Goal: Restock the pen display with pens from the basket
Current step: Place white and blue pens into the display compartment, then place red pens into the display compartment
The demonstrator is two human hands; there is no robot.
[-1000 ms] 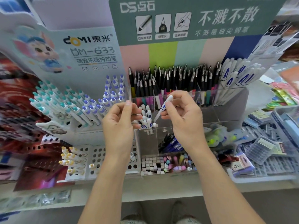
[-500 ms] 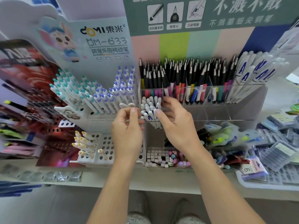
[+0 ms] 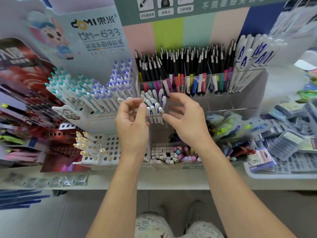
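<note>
Right hand [image 3: 186, 121], fingers [image 3: 169, 117] spread and loosely curved, clamped on nothing; the thumb and forefinger tips lie just beside the near right edge of the white pens [image 3: 154, 107], the forefinger tip at or against the nearest cap, though contact cannot be told for certain. Left hand [image 3: 132, 124], fingers [image 3: 142, 107] curled inward, thumb and forefinger tips close together at the left edge of the same cluster; whether they pinch a pen or a clear wrapper cannot be told. The cluster stands between the two hands in a clear bin [image 3: 214, 103] of the display [image 3: 253, 93], caps up, long axes tilted slightly away from the viewer, tips down. Both hands are about equally near. Judgement: the pens already sit in their slot, so the coming move likely turns on either hand leaving the cluster without tipping it; the right fingertips lie lower and in front, the left alongside. No basket is in view. Black pens [image 3: 180, 66] fill the row behind.
</note>
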